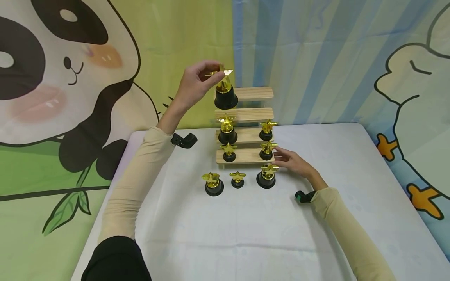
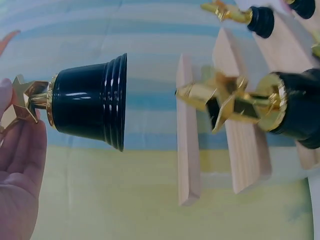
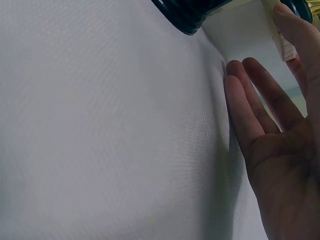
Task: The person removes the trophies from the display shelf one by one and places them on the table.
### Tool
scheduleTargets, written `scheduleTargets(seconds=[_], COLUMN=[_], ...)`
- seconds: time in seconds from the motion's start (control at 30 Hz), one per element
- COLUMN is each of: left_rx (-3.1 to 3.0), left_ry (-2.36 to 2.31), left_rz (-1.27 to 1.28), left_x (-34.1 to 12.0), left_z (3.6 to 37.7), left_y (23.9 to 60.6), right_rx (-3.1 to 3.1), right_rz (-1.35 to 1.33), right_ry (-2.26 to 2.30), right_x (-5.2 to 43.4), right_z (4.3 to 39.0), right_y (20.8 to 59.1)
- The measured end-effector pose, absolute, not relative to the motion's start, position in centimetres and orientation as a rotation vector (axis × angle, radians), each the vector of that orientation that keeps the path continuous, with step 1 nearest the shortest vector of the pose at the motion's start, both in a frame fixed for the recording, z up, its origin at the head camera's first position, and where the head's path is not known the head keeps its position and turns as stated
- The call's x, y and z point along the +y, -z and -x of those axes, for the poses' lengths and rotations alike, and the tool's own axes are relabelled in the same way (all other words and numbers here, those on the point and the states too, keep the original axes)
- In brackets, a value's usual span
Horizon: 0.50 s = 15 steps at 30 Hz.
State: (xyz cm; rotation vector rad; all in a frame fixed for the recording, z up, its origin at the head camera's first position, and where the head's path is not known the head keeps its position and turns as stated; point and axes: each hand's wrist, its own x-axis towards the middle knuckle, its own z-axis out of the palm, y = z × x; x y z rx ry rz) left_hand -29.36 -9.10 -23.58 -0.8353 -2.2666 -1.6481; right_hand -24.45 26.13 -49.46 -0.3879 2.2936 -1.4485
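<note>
My left hand (image 1: 197, 82) pinches a gold star trophy (image 1: 226, 98) by its star top. This trophy hangs upright over the left end of the top step of a wooden tiered shelf (image 1: 249, 156); in the left wrist view its black base (image 2: 87, 97) stands apart from the boards. At the shelf's lower right end is my right hand (image 1: 294, 163), its thumb and a finger gripping the end of the lowest board (image 3: 286, 47), the other fingers stretched out. Two trophies stand on each of the lower two steps, among them a larger one (image 1: 227, 136) at left.
Three more star trophies stand on the white tablecloth before the shelf: a left one (image 1: 214, 189), a small middle one (image 1: 237, 182) and a right one (image 1: 266, 181). Behind the table hangs a printed cartoon cloth (image 1: 190, 43).
</note>
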Motion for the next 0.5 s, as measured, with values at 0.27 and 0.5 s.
scheduleTargets(seconds=[0.27, 0.5], left_rx=[-2.270, -2.283], left_ry=[1.652, 1.601], left_rz=[0.902, 1.009], left_x=[-9.2, -9.1], left_z=[26.6, 23.8], left_y=[24.8, 26.1], right_rx=[2.304, 2.306], right_rz=[0.385, 0.399], right_ry=[1.444, 1.442], right_x=[26.2, 26.2], right_z=[24.6, 24.5], right_y=[49.1, 49.1])
